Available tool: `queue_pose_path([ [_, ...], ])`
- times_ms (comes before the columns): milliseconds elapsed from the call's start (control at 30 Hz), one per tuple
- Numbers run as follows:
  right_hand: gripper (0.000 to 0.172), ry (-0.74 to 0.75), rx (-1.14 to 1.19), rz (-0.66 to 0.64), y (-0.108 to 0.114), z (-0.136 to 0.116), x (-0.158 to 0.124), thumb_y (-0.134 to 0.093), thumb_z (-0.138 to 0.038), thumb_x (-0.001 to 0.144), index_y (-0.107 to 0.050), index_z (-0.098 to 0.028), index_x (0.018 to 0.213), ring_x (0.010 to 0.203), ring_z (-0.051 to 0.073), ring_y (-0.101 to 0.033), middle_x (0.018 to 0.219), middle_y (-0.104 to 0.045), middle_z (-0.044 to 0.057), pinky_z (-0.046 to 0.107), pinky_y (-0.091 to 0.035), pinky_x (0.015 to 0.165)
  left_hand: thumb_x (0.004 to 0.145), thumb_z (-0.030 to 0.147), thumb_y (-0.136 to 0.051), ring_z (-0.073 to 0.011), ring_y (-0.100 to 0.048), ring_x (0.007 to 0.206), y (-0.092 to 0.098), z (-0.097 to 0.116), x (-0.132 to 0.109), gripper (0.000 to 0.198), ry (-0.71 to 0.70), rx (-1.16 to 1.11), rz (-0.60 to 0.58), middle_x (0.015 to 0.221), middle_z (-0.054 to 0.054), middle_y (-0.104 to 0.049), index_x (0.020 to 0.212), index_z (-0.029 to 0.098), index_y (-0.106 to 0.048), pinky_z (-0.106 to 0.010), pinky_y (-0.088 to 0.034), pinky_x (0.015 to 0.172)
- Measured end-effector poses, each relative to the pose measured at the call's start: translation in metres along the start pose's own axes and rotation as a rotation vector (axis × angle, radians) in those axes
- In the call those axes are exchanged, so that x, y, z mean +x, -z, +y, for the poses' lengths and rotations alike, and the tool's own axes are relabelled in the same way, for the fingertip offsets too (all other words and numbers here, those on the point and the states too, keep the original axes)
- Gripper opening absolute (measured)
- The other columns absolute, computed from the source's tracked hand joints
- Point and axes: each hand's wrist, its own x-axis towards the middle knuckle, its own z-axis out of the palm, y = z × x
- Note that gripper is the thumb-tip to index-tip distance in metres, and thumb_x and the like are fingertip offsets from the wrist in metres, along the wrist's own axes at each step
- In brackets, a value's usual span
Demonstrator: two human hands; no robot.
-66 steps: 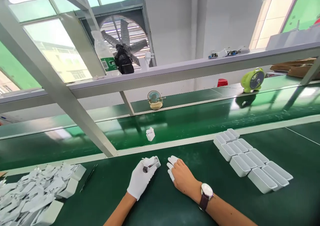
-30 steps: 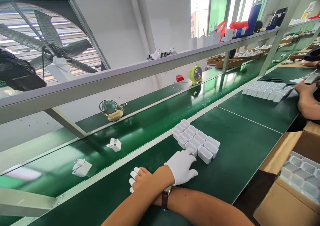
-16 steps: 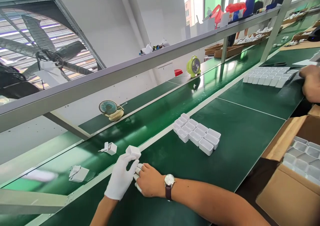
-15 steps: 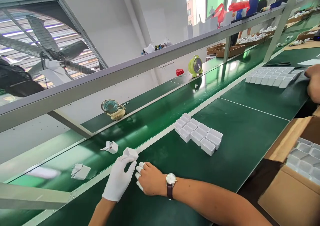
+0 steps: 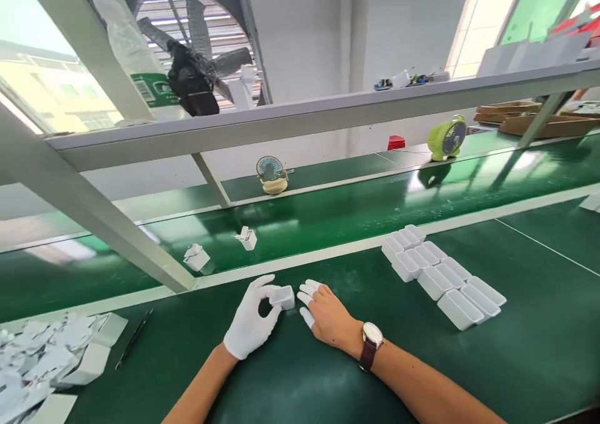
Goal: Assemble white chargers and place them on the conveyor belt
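Pinching box (image 5: 283, 297) at nine-o'clock end in left hand (image 5: 249, 324); at three, holding right hand (image 5: 329, 314) with empty fingers loosely spread. Likely light, stiff, slick: best gripped across sides.

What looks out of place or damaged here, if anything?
Nothing looks damaged or spilled. Only the heap of white parts at the left looks untidy, its pieces overlapping at odd angles, while the white boxes at the right stand in close rows.
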Motion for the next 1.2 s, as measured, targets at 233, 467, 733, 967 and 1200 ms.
queue_pose_path([
  [233, 0.037, 0.183, 0.213, 0.047, 0.015, -0.008, 0.004, -0.045, -0.01, 0.097, -0.058, -0.02, 0.13, 0.125, 0.025, -0.055, 0.127, -0.064, 0.012, 0.051, -0.04, 0.113, 0.086, 0.006, -0.049, -0.0242, -0.051, 0.136, -0.007, -0.007, -0.009, 0.064, 0.099, -0.128, -0.1, 0.147, -0.009, -0.052, 0.146, 0.027, -0.041, -0.047, -0.04, 0.118],
  [467, 0.026, 0.266, 0.265, -0.075, 0.015, -0.012, 0.005, -0.048, -0.011, 0.095, -0.067, -0.023, 0.108, 0.119, 0.023, -0.059, 0.116, -0.07, 0.008, 0.047, -0.044, 0.111, 0.095, 0.012, -0.042, -0.0253, -0.047, 0.138, 0.002, -0.005, -0.013, 0.04, 0.02, -0.065, -0.047, 0.148, -0.011, -0.05, 0.131, 0.025, -0.057, -0.048, -0.041, 0.117],
  [733, 0.026, 0.251, 0.179, 0.004, -0.008, -0.003, -0.007, -0.053, -0.01, 0.084, -0.056, -0.022, 0.061, 0.075, 0.021, -0.057, 0.066, -0.057, 0.005, 0.046, -0.054, 0.091, 0.077, 0.023, -0.078, -0.0317, -0.053, 0.134, -0.007, 0.003, -0.017, 0.021, 0.114, -0.013, -0.159, 0.145, -0.012, -0.053, 0.078, 0.021, -0.057, -0.048, -0.052, 0.105],
  [967, 0.022, 0.296, 0.257, 0.007, 0.003, -0.006, 0.0, -0.05, -0.01, 0.091, -0.064, -0.021, 0.078, 0.093, 0.023, -0.065, 0.081, -0.067, 0.007, 0.047, -0.053, 0.098, 0.07, 0.018, -0.079, -0.0293, -0.062, 0.119, -0.012, -0.002, -0.013, 0.069, 0.278, -0.193, -0.047, 0.128, -0.009, -0.064, 0.133, 0.027, -0.053, -0.047, -0.05, 0.104],
  [1200, 0.036, 0.333, 0.338, -0.056, 0.023, -0.04, 0.003, -0.055, -0.018, 0.096, -0.056, -0.016, 0.133, 0.129, 0.023, -0.058, 0.13, -0.067, 0.014, 0.04, -0.049, 0.109, 0.068, 0.031, -0.084, -0.0183, -0.058, 0.08, 0.015, -0.041, 0.023, 0.049, 0.53, -1.079, 0.534, 0.089, -0.002, -0.061, 0.11, 0.019, -0.062, -0.035, -0.049, 0.076],
])
